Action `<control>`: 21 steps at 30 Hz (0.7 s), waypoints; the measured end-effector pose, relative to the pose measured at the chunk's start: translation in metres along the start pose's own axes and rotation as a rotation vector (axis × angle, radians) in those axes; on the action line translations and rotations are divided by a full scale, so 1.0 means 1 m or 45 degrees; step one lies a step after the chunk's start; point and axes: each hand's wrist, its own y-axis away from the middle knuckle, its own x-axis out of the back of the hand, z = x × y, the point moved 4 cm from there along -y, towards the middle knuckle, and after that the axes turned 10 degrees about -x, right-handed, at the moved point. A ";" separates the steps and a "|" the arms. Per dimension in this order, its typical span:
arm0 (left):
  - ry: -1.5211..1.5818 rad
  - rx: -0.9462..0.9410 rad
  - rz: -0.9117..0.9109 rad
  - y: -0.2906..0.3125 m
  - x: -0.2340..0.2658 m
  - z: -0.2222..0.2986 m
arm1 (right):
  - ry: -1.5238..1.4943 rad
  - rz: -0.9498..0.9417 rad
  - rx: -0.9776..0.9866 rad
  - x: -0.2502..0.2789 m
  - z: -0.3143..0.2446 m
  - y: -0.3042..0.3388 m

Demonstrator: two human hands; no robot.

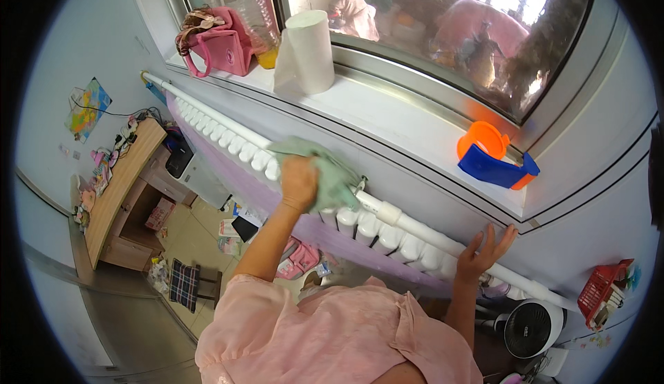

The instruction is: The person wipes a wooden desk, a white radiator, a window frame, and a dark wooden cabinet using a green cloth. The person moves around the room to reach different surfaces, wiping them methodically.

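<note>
My left hand (300, 182) is closed on a pale green cloth (332, 170), which drapes over the white pipe along the top of the radiator (408, 246). Part of the cloth hangs against the wall side of the pipe, and its edges look slightly blurred. Farther right, my right hand (482, 251) rests with fingers spread by the pipe, its fingertips against the wall just below the windowsill corner. Nothing is in that hand. Sheer purple fabric (332, 242) hangs along the front of the radiator.
On the windowsill (387, 118) stand a paper roll (309, 52), a pink handbag (225, 49), a clear plastic bottle (256, 21), and an orange and blue plastic item (494, 159). A black and white fan (529, 329) and red basket (603, 294) are at right. A wooden desk (124, 183) and plaid-covered stool (185, 285) stand left.
</note>
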 end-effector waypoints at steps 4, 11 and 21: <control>1.269 1.614 1.129 0.010 0.034 -0.110 | 0.063 0.054 0.009 0.000 -0.003 -0.001; 1.378 1.258 0.422 -0.002 -0.017 -0.089 | 0.196 0.148 -0.005 -0.009 -0.015 -0.001; 1.637 1.328 1.346 -0.097 -0.024 -0.248 | 0.245 0.137 -0.059 -0.009 -0.008 0.002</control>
